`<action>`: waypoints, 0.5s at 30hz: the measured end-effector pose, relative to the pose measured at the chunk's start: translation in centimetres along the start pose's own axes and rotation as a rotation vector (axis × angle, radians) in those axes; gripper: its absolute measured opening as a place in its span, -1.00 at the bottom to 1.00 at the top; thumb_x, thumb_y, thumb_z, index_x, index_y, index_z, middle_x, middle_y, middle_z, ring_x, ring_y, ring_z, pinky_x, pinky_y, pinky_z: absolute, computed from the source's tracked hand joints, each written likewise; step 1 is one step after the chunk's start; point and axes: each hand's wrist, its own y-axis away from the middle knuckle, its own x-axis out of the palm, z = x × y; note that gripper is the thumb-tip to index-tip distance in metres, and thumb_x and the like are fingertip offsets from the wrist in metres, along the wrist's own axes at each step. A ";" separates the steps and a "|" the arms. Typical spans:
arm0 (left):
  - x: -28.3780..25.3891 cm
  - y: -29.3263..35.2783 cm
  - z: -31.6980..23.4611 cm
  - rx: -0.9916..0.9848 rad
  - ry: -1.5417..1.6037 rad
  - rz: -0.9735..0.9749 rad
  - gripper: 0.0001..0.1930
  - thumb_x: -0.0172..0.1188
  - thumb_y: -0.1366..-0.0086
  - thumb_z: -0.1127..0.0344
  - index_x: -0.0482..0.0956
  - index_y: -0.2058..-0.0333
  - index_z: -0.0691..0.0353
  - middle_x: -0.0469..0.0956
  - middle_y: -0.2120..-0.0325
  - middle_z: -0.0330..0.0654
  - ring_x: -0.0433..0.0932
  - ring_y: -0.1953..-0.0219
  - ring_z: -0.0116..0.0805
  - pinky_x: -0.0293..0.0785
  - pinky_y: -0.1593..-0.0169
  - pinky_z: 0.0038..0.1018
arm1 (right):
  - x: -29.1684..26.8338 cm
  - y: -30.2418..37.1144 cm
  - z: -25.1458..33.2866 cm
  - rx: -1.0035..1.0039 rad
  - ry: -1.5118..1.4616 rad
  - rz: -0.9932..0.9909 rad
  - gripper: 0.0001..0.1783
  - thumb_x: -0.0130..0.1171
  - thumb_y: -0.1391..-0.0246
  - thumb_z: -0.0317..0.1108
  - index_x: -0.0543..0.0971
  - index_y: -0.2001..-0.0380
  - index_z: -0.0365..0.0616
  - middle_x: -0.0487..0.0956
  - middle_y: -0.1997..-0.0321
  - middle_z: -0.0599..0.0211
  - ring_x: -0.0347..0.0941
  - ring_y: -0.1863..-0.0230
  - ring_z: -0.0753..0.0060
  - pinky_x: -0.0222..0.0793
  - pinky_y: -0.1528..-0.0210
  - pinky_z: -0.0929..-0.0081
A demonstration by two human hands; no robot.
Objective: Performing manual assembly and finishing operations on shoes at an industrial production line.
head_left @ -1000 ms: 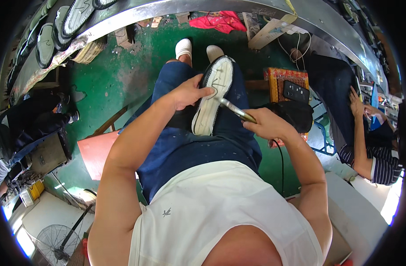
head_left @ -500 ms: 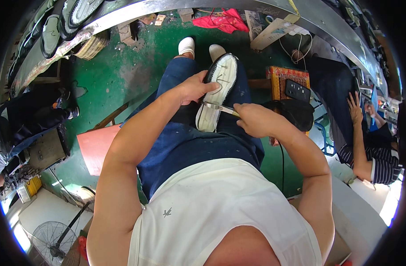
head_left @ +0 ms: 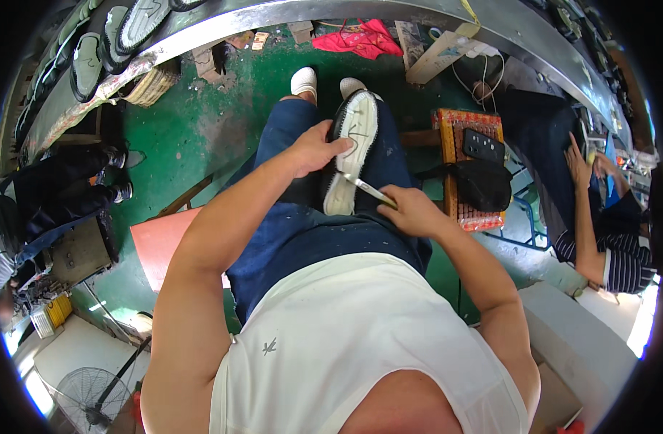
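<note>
An upturned shoe (head_left: 359, 130) lies along my thighs, its pale underside facing up, with dark stitching round the rim and a loose dark cord across it. My left hand (head_left: 320, 148) grips its left side, the thumb pressed on the underside. In my right hand (head_left: 412, 210) is a slim metal hand tool (head_left: 371, 191) with a pale handle; its exact kind is unclear. The tool's tip meets the shoe's edge near the narrower part, or hovers just over it; I cannot tell which.
A beaded seat (head_left: 453, 145) at my right carries a phone (head_left: 483, 147) and a black bag (head_left: 482, 185). More shoes (head_left: 86, 66) line the metal-edged bench (head_left: 223, 27) ahead. Red cloth (head_left: 360, 40) lies on the floor. A co-worker's hand (head_left: 579, 165) is at far right.
My right hand has drawn slightly down and turned, so the tool slants more steeply. The shoe has shifted a little left, and the black bag shows more fully.
</note>
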 end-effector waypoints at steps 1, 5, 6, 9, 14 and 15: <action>0.8 0.5 0.9 -0.006 -0.008 0.013 -0.36 0.26 -0.36 0.20 0.22 -0.33 0.12 0.51 -0.06 -0.18 0.51 -0.05 -0.34 0.51 -0.03 -0.35 | 0.0 0.2 -0.1 0.011 -0.012 -0.004 -0.67 0.23 -0.17 -0.20 0.55 0.09 -0.18 0.64 0.21 -0.03 0.57 0.10 -0.13 0.46 0.05 0.05; 2.3 2.4 2.9 0.205 0.423 0.193 -0.11 0.17 -0.42 0.28 -0.25 -0.51 0.01 0.09 -0.43 -0.14 0.08 -0.43 -0.30 -0.04 -0.45 -0.37 | -0.2 0.5 -1.2 -0.026 0.068 -0.017 -0.71 0.20 -0.18 -0.31 0.55 0.10 -0.24 0.61 0.21 -0.08 0.56 0.12 -0.15 0.45 0.10 0.04; 2.5 2.7 3.2 0.194 0.480 0.175 -0.12 0.16 -0.42 0.29 -0.25 -0.51 0.01 0.10 -0.43 -0.14 0.09 -0.43 -0.30 -0.02 -0.45 -0.37 | 0.0 0.7 -1.1 -0.117 0.137 -0.063 -0.74 0.18 -0.19 -0.34 0.54 0.12 -0.27 0.60 0.22 -0.08 0.56 0.13 -0.12 0.46 0.10 0.04; 3.5 2.0 4.0 0.176 0.601 0.136 -0.14 0.16 -0.43 0.32 -0.21 -0.51 0.01 0.17 -0.40 -0.15 0.17 -0.39 -0.33 0.06 -0.42 -0.39 | 1.1 1.7 -0.1 -0.097 0.308 -0.171 -0.84 0.13 -0.16 -0.36 0.51 0.28 -0.24 0.59 0.32 -0.01 0.59 0.17 -0.06 0.51 0.13 0.12; 5.3 0.8 5.7 0.259 0.385 -0.186 -0.18 0.13 -0.44 0.31 -0.17 -0.51 0.01 0.31 -0.32 -0.14 0.29 -0.31 -0.35 0.18 -0.36 -0.44 | 1.4 2.9 -0.3 -0.146 0.488 -0.089 -0.86 0.12 -0.10 -0.37 0.50 0.31 -0.21 0.59 0.34 0.05 0.60 0.20 -0.03 0.55 0.24 0.13; 5.5 0.9 6.0 0.255 0.386 -0.185 -0.18 0.13 -0.44 0.31 -0.17 -0.51 0.01 0.31 -0.32 -0.14 0.29 -0.31 -0.35 0.18 -0.36 -0.44 | 1.4 2.9 -0.6 -0.110 0.479 -0.041 -0.86 0.11 -0.08 -0.37 0.51 0.31 -0.21 0.60 0.32 0.05 0.60 0.20 -0.02 0.55 0.27 0.12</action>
